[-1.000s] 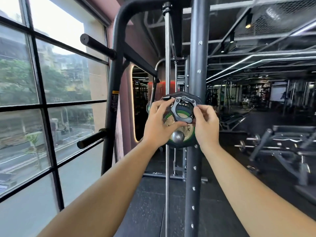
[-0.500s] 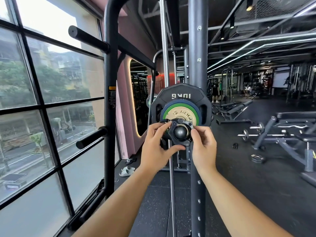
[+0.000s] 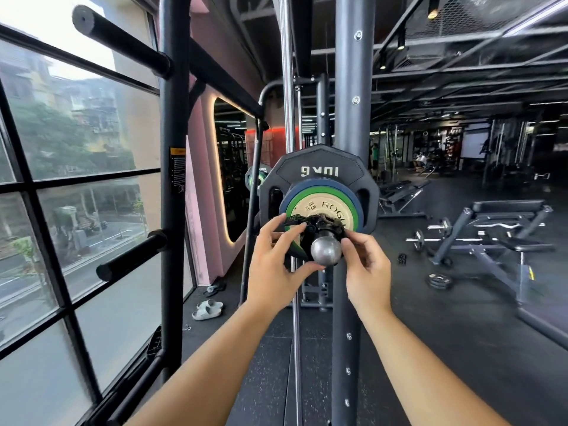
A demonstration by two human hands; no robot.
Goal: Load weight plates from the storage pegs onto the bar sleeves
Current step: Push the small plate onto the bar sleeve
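Left hand (image 3: 273, 269) and right hand (image 3: 365, 265) pinching black collar (image 3: 322, 226) at frame center.
Collar around bar sleeve (image 3: 326, 251), against small tan plate (image 3: 322, 207); green-rimmed plate (image 3: 353, 210) and black 10 kg plate (image 3: 319, 170) stacked behind, beside dark upright (image 3: 350, 87).

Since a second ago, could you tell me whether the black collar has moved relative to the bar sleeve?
Yes. The collar, earlier held above the sleeve end off the bar, now sits around the sleeve near the tan plate, with both hands on it.
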